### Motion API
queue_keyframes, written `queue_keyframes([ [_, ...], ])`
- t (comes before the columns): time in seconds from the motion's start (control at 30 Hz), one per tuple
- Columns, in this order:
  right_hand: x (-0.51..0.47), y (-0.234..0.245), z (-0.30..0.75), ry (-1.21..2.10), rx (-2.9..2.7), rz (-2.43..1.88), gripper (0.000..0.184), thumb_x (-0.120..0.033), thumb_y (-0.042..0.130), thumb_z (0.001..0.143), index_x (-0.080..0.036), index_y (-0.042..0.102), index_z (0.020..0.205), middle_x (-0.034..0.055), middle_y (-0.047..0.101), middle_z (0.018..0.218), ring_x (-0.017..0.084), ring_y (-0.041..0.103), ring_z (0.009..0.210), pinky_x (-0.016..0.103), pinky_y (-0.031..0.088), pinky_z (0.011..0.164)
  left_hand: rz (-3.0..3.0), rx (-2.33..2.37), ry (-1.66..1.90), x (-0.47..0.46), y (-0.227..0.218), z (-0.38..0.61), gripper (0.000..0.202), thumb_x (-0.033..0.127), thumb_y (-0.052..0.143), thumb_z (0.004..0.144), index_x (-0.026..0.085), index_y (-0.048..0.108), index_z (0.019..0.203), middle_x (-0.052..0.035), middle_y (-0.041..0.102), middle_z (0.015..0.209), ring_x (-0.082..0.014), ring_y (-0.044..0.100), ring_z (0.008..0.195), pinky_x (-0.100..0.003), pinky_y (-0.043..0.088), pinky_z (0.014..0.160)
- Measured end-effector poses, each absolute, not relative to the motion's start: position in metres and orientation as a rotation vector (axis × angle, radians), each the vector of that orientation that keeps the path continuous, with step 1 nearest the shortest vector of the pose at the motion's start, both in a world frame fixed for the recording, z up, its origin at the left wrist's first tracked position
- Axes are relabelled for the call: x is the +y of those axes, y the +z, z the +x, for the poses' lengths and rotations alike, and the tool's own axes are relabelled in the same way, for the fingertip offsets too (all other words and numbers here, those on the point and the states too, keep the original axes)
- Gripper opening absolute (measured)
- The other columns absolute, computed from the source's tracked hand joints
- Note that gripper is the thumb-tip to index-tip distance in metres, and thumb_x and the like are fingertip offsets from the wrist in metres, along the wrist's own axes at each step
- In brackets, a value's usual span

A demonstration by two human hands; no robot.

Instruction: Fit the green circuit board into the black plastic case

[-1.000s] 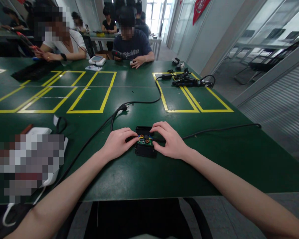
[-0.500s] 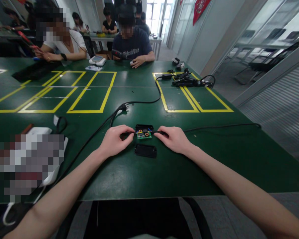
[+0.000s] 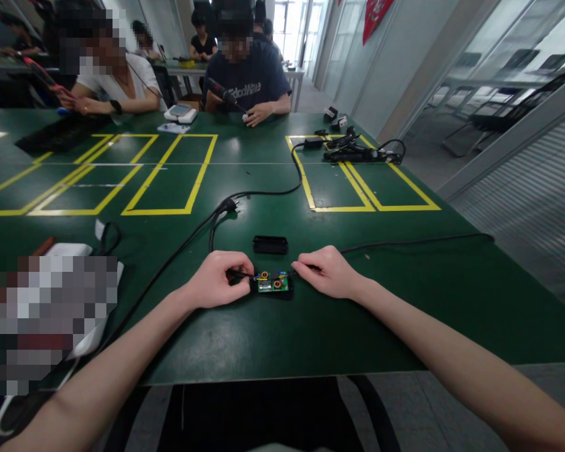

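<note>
A small green circuit board [image 3: 273,283] with coils sits in a black case half on the green table [image 3: 263,339], close to the near edge. My left hand [image 3: 219,278] pinches the black cable at the board's left end. My right hand [image 3: 327,272] pinches the black cable leaving its right end. The other black case half [image 3: 270,244] lies empty on the table just beyond the board.
A black power cord [image 3: 263,193] runs from the board up to a pile of adapters and cables [image 3: 358,150] at the far right. Yellow tape rectangles mark the table. A white object lies at the left. Two people sit working at the far edge.
Both hands carried the board by its cables from the far case half toward me and set it in the near case half; the far half now lies empty.
</note>
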State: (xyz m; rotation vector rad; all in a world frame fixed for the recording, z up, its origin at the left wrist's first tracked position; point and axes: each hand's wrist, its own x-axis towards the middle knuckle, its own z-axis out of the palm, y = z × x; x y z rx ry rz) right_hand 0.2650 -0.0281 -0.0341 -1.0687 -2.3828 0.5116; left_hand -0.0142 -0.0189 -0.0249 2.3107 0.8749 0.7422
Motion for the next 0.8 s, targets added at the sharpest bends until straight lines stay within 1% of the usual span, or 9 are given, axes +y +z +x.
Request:
queue_keyframes([
  [0.17, -0.0269, -0.0323, 0.2662, 0.501, -2.428, -1.079, 0.047, -0.038, 0.042, 0.103, -0.021, 0.042, 0.059, -0.0037, 0.04, 0.051, 0.01, 0.036, 0.046, 0.027, 0.025, 0.056, 2.315, 0.882, 0.724, -0.0184, -0.0265, -0.0133, 0.011, 0.018, 0.055, 0.076, 0.016, 0.066, 0.074, 0.0036, 0.059, 0.06, -0.0086, 0.051, 0.052, -0.019, 0.038, 0.052],
  [0.33, -0.0255, -0.0315, 0.2689, 0.402, -2.508, -1.154, 0.047, -0.038, 0.043, 0.104, -0.02, 0.053, 0.061, -0.0008, 0.049, 0.052, 0.012, 0.043, 0.049, 0.028, 0.025, 0.057, 2.338, 0.933, 0.71, -0.0178, -0.029, -0.0131, 0.011, 0.019, 0.057, 0.078, 0.017, 0.068, 0.077, 0.0019, 0.064, 0.064, -0.01, 0.054, 0.055, -0.02, 0.042, 0.055],
  [0.43, -0.0247, -0.03, 0.2705, 0.332, -2.498, -1.212, 0.047, -0.039, 0.044, 0.104, -0.02, 0.057, 0.063, 0.0006, 0.052, 0.054, 0.013, 0.045, 0.05, 0.028, 0.024, 0.057, 2.35, 0.956, 0.734, -0.0173, -0.0299, -0.0127, 0.01, 0.02, 0.058, 0.08, 0.017, 0.068, 0.079, 0.0008, 0.067, 0.068, -0.0108, 0.057, 0.057, -0.021, 0.044, 0.056],
  [0.57, -0.0249, -0.0269, 0.2716, 0.345, -2.502, -1.229, 0.047, -0.039, 0.043, 0.104, -0.019, 0.056, 0.063, 0.0008, 0.053, 0.053, 0.012, 0.046, 0.049, 0.028, 0.025, 0.057, 2.363, 0.931, 0.754, -0.0176, -0.0301, -0.0122, 0.011, 0.021, 0.059, 0.081, 0.018, 0.069, 0.08, 0.0, 0.069, 0.071, -0.0111, 0.059, 0.058, -0.021, 0.046, 0.057],
  [0.7, -0.0266, -0.0254, 0.2714, 0.388, -2.56, -1.207, 0.048, -0.039, 0.041, 0.105, -0.019, 0.053, 0.062, 0.0003, 0.051, 0.052, 0.011, 0.044, 0.048, 0.027, 0.025, 0.057, 2.367, 0.922, 0.753, -0.0187, -0.0304, -0.0126, 0.012, 0.021, 0.059, 0.081, 0.018, 0.07, 0.084, -0.0001, 0.07, 0.073, -0.0114, 0.061, 0.06, -0.021, 0.046, 0.057],
  [0.8, -0.0269, -0.0267, 0.2709, 0.385, -2.584, -1.214, 0.048, -0.039, 0.042, 0.104, -0.019, 0.053, 0.062, 0.0006, 0.052, 0.053, 0.012, 0.044, 0.049, 0.028, 0.024, 0.058, 2.379, 0.923, 0.733, -0.019, -0.0311, -0.0128, 0.012, 0.021, 0.059, 0.08, 0.018, 0.07, 0.084, 0.0003, 0.07, 0.073, -0.0113, 0.061, 0.059, -0.02, 0.046, 0.057],
])
